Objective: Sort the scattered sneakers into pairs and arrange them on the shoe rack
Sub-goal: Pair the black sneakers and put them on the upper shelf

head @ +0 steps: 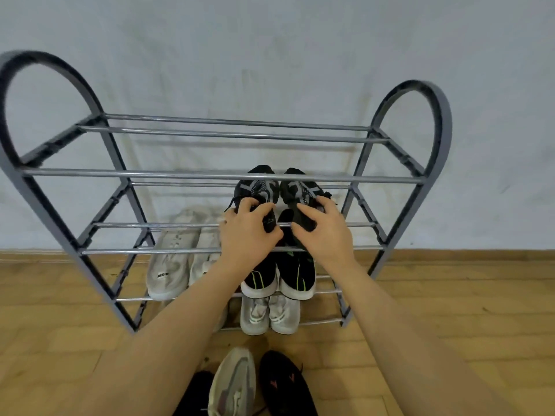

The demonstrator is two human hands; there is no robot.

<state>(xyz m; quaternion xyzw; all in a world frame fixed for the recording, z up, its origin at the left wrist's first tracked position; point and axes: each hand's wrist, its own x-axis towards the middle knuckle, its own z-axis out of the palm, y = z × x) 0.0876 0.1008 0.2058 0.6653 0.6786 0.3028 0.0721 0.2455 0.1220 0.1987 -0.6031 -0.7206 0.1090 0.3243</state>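
A grey metal shoe rack [222, 176] stands against the wall. On its second shelf sit two black sneakers with grey patterns, toes to the wall. My left hand [247, 232] grips the heel of the left black sneaker [255, 187]. My right hand [322, 232] grips the heel of the right black sneaker [300, 187]. One shelf down lie a white pair [177, 259] at the left and a black pair with green stripes [295, 274] under my hands. A light grey pair [270, 315] rests on the lowest shelf.
On the wooden floor near me lie a beige-grey sneaker [232, 382], a black sneaker with red marks [283, 382] and part of another black shoe [195, 391]. The rack's top shelf holds nothing. A pale wall [270, 55] is right behind the rack.
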